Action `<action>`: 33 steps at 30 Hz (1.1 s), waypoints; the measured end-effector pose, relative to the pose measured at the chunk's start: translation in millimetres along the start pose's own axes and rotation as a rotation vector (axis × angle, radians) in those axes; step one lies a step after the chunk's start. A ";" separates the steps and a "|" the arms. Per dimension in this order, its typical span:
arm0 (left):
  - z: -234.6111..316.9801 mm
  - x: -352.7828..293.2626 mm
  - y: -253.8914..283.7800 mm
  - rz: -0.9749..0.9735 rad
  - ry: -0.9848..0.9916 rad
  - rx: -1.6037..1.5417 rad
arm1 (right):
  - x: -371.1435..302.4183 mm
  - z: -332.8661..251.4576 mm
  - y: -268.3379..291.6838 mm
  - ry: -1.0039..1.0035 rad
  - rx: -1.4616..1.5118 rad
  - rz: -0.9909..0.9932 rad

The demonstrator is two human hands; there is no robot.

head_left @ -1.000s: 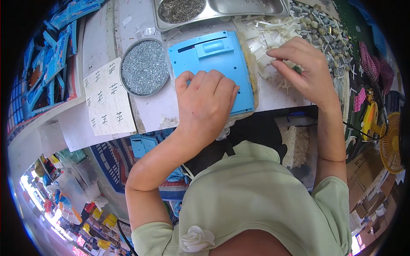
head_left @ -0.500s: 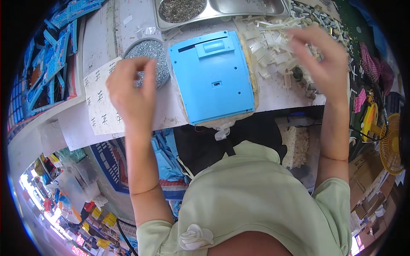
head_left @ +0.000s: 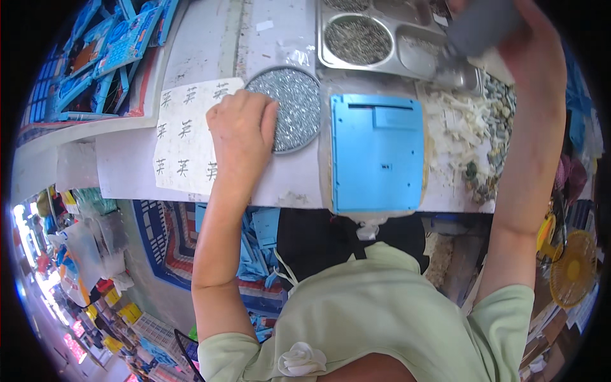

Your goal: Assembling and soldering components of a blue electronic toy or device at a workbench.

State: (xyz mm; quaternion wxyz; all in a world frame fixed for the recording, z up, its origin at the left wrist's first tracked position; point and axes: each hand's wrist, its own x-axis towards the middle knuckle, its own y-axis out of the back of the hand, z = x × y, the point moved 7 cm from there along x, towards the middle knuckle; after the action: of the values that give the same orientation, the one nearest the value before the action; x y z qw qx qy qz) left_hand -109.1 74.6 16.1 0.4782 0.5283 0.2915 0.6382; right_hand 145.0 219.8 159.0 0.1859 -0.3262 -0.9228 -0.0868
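Note:
A light blue plastic housing panel [head_left: 379,156] lies on a padded, plastic-wrapped block at the table's front edge. It has a slot near its top and a small dark connector in the middle. To its left stands a round dish of small silver screws [head_left: 293,105]. My left hand [head_left: 242,127] rests at that dish's left rim, fingers curled; what they hold, if anything, is hidden. Up at the far right, my right hand [head_left: 531,48] is wrapped round a dark grey power screwdriver [head_left: 484,28], smeared by motion, with its narrower end pointing down-left.
A metal compartment tray [head_left: 401,76] with small screws stands at the back. White plastic pieces [head_left: 455,127] and greyish parts [head_left: 499,105] are heaped at the right. Paper with handwriting [head_left: 181,143] lies left; blue electronic toy parts [head_left: 105,60] fill the far left.
My right hand has risen to the far right and now grips the power screwdriver. My left hand has come down beside the screw dish. The whole view has shifted.

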 end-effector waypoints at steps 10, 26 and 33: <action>1.5 8.3 -7.5 -0.024 -0.095 -0.124 | -78.8 18.0 -29.3 -0.068 0.357 0.190; 146.7 6.3 5.7 -0.390 -0.515 -0.502 | -81.2 -2.8 -74.7 0.130 0.507 0.112; 170.9 -9.3 22.6 -0.375 -0.694 -0.442 | -100.5 -15.3 -100.2 0.092 0.533 0.114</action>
State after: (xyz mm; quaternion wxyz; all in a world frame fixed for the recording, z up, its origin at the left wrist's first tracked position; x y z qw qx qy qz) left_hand 46.7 34.9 78.7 0.7564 0.5342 0.0612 0.3725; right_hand 158.0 80.9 128.9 0.3116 -0.3130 -0.8837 0.1549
